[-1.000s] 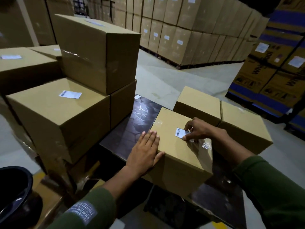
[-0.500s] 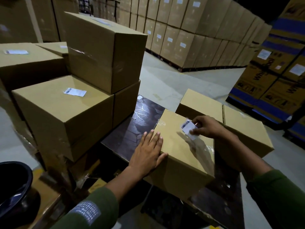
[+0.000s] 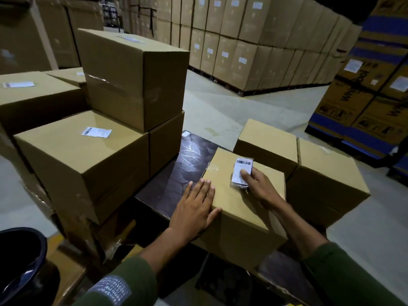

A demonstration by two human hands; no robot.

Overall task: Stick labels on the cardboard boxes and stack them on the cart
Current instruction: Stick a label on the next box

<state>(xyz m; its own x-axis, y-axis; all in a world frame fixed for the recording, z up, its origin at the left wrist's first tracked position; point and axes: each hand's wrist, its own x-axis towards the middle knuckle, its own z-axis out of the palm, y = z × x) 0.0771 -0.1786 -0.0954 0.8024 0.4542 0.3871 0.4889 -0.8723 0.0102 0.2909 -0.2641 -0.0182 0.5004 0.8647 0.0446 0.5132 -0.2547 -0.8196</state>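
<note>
A plain cardboard box (image 3: 240,208) sits on a dark flat surface (image 3: 176,175) in front of me. My left hand (image 3: 194,208) lies flat with straight fingers on the box's near left corner. My right hand (image 3: 260,186) pinches a white barcode label (image 3: 241,167) with a glossy film edge, thumb on top, just over the far part of the box's top. Whether the label touches the cardboard I cannot tell.
Two more plain boxes (image 3: 267,138) (image 3: 326,173) stand side by side behind and right of it. At the left is a stack of boxes (image 3: 77,160), one bearing a label (image 3: 96,131), with a taller box (image 3: 132,74) on top. Walls of cartons (image 3: 254,40) surround the concrete floor.
My right hand lifted the label off the box top, turned it upright and now holds it lower over the box. My left hand stayed flat on the corner.
</note>
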